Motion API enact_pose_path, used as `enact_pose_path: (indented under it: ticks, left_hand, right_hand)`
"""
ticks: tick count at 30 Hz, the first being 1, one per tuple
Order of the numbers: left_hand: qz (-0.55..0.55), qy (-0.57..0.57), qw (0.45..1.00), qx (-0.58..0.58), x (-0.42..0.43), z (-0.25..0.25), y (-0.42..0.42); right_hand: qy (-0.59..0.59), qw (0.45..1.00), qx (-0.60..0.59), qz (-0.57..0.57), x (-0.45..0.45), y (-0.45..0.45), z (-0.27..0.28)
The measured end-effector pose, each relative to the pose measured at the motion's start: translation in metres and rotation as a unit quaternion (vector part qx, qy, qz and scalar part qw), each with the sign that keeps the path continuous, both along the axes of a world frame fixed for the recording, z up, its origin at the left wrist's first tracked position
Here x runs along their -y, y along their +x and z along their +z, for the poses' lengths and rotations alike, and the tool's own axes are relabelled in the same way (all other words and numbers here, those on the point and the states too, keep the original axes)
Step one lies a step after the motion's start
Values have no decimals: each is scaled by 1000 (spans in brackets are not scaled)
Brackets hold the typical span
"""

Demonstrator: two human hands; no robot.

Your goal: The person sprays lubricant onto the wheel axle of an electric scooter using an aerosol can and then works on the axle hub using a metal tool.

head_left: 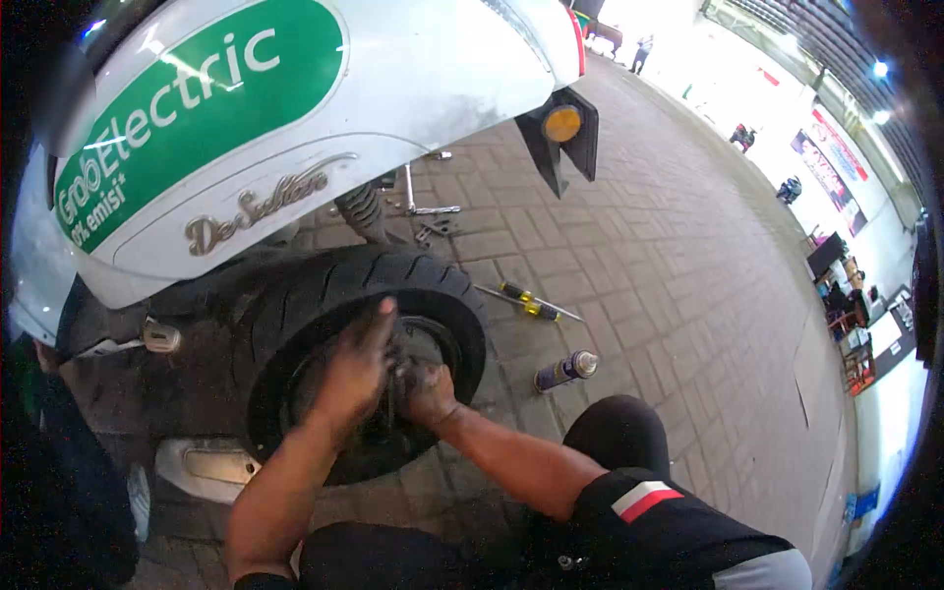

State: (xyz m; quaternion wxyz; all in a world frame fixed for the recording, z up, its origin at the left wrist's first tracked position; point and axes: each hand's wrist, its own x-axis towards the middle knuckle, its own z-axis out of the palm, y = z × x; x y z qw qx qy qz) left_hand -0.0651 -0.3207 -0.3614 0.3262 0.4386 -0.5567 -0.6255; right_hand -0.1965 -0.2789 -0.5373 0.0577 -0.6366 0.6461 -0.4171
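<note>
A black scooter tyre point(295, 300) stands below the white and green body panel point(393, 59). My left hand point(362, 359) is at the wheel's hub, its fingers stretched upward and blurred. Close beside it, my right hand point(428, 391) is closed at the middle of the wheel, its fingers curled round something dark that I cannot make out. The two hands are nearly touching and hide most of the hub.
Two yellow and black screwdrivers point(531, 301) and a spray can point(566, 372) are on the brick paving right of the wheel. Metal tools point(433, 208) lie behind it. An orange reflector point(562, 124) hangs from the scooter. Another person's dark-clothed leg point(74, 472) is at the left.
</note>
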Motion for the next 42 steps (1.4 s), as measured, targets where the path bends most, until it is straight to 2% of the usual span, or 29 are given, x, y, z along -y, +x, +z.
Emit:
enact_pose_path:
  ticks: [2,3,4,6,7,9,10,11,12,13,15,17,19,21,22,23,24,25,26,28,30,32,33,35,37,39,40,41,42]
  left_hand:
    - [21,31,999,-38,-10,2,15]
    - [57,50,994,-73,-7,-13,33]
    - [96,71,987,-108,-7,-28,51]
    - [4,45,959,-281,-19,-38,91]
    - [7,49,960,-276,-29,-55,111]
    - [54,-40,934,-352,-52,-94,143]
    - [67,-32,936,-344,-61,-104,149]
    - [135,-67,972,-181,-76,-116,158]
    - [154,-199,968,12,-90,-142,171]
    - [195,-306,907,214,-104,-167,184]
    - [156,-488,769,382,-110,-174,197]
    - [162,-487,810,284,-98,-160,185]
    - [157,-466,839,233,-108,-143,181]
    - [209,-251,924,198,-115,-131,175]
    - [207,-248,925,200,-118,-126,176]
    - [228,-84,954,178,-120,-121,177]
    - [241,82,955,150,-119,-112,177]
    - [238,81,956,152,-124,-126,180]
    - [216,121,960,130,-132,-153,187]
    - [192,164,961,108,-135,-161,183]
    - [136,331,933,-19,-136,-162,171]
    - [121,246,959,76,-158,-256,163]
    - [93,274,953,88,-165,-303,156]
    - [63,299,947,103,-162,-319,143]
    - [-58,273,959,38,-151,-309,106]
    - [-19,301,953,-13,-160,-358,84]
    - [-1,314,949,-39,-165,-366,82]
    - [18,326,943,-65,-170,-376,81]
    - [9,223,971,-88,-174,-379,85]
  right_hand:
    - [-128,990,-17,63,-9,7,57]
    - [-128,990,-16,59,-9,7,60]
    - [-68,997,-17,41,-11,8,58]
    - [-2,1000,-13,23,-16,10,52]
    - [9,1000,-29,-1,-16,11,49]
    - [29,999,-39,-15,-15,12,42]
    - [-43,997,-70,-15,-11,9,41]
    - [-108,990,-94,-10,-9,9,39]
    - [-79,995,-52,-8,-8,8,33]
    - [-58,997,-49,-8,-9,6,26]
    - [-38,999,-29,-10,-12,6,19]
    - [-64,998,-16,10,-7,6,23]
    - [-76,996,-8,39,-2,7,26]
    - [-135,989,-50,46,2,8,23]
    - [-131,989,-47,46,-1,6,18]
    - [-135,985,-102,37,-3,4,12]
    - [-137,982,-129,30,-2,4,16]
    - [-139,978,-156,23,-1,6,22]
    - [-129,984,-116,30,-1,9,28]
    - [-115,990,-77,36,-3,9,29]
    - [-113,989,-86,41,-2,6,25]
    - [-103,991,-77,35,-2,11,31]
    - [-92,993,-67,25,-3,12,33]
    - [-109,989,-99,26,0,8,24]
    - [-124,983,-132,28,-4,9,26]
    - [-54,997,-19,52,-6,13,39]
    - [-59,997,-21,53,-9,10,36]
    - [-59,993,-86,52,-10,7,27]
    - [-61,985,-151,51,-11,5,24]
